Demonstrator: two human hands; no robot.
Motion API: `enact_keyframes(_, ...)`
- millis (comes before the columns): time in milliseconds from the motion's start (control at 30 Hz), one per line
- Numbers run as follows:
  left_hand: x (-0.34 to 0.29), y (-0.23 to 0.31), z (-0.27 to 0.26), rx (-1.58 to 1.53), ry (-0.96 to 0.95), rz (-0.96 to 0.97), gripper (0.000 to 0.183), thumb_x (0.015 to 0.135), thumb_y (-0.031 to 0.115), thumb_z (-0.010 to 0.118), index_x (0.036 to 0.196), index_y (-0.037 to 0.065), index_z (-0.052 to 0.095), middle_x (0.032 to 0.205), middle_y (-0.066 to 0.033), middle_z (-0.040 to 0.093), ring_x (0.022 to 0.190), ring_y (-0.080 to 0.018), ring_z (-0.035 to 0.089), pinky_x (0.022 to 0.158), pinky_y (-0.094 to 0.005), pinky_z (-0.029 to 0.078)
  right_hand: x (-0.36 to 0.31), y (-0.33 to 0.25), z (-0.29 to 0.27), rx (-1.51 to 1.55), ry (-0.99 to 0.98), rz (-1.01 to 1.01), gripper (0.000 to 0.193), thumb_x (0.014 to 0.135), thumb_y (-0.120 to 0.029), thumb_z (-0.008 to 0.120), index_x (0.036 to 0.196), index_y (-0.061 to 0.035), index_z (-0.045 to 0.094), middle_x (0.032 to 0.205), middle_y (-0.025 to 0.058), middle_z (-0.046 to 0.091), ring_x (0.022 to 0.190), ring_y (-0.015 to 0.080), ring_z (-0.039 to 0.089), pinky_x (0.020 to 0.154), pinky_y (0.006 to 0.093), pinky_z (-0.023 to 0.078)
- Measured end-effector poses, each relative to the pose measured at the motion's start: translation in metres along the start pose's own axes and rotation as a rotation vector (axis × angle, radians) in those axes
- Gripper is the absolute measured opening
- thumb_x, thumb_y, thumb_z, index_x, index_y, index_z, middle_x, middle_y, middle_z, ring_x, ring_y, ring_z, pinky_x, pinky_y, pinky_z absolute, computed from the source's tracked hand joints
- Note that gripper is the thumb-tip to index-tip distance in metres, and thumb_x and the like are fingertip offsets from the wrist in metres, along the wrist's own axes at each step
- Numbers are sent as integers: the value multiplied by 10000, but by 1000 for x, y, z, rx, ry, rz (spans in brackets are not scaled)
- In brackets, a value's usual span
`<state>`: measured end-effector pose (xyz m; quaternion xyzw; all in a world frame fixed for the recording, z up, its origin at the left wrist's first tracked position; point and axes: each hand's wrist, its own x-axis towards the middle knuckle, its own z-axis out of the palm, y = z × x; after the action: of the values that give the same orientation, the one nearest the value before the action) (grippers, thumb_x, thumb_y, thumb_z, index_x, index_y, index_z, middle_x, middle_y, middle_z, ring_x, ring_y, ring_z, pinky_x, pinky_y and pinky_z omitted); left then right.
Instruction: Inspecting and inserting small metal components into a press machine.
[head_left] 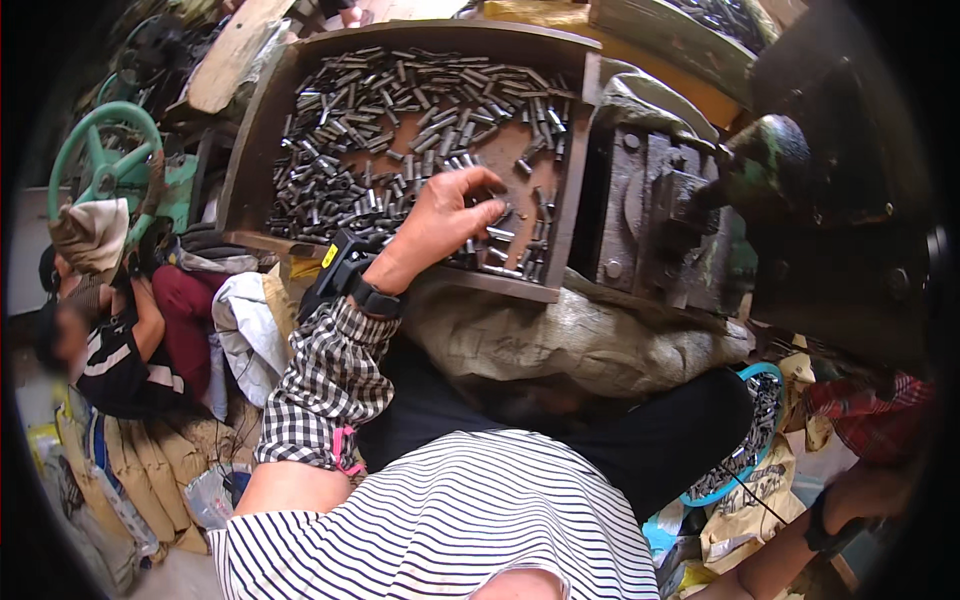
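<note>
My left hand (452,217), in a checkered oversleeve with a black wristband, is over the front part of a shallow brown tray (410,38). Its thumb and fingers are curled toward each other in a pinch. What lies between the fingertips cannot be made out. Many short metal pins (340,195) lie loose in the tray, several right beside the fingers. At the lower right rim my right hand (872,492) is in shadow, past a dark wristband, near a red plaid cloth (875,410). Its fingers are too dark to read.
A dark, heavy machine (820,190) with a metal block (675,215) stands right of the tray. Beside my right knee is a blue-rimmed basin (765,372) of metal pieces. Leftward, a person (140,340) sits near a green handwheel (105,165). Sacking (590,335) hangs below the tray.
</note>
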<state>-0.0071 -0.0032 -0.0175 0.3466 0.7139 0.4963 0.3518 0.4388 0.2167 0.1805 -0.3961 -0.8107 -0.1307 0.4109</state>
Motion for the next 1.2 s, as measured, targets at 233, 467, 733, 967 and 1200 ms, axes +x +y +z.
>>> enact_keyframes(233,-14,-13,-6,623,-2,357,196,777,100,711,945,38,631,837,-127,628,778,-313,630,673,-385,498,-48,-161,33,529,-328,-328,248,763,-64,682,998,-5,631,1004,130,638,980,303,625,839,430,492)
enact_keyframes(467,-19,-16,-28,726,-35,374,151,775,159,691,870,64,620,845,-120,621,826,-332,643,692,-430,520,-90,-276,210,532,-743,-706,68,756,-82,608,815,-66,580,828,95,567,795,257,567,711,367,436)
enact_keyframes(733,-16,-22,-15,958,-120,302,126,780,149,669,809,37,618,833,-120,611,793,-316,648,657,-427,518,-111,-299,263,394,-901,-749,53,767,-64,608,814,-41,598,853,124,602,841,289,632,709,395,501)
enact_keyframes(967,-18,-22,-7,990,6,487,71,768,90,605,817,45,631,797,-124,635,759,-297,664,656,-398,518,-102,-291,247,545,-865,-636,74,797,-56,611,844,-25,563,848,141,598,746,302,647,622,398,524)
enact_keyframes(1200,-14,-20,-6,836,33,421,123,890,127,591,902,25,523,807,-157,585,731,-361,629,605,-445,505,-101,-263,223,1096,-1011,173,118,832,-26,690,909,20,613,723,86,647,585,110,621,514,239,484)
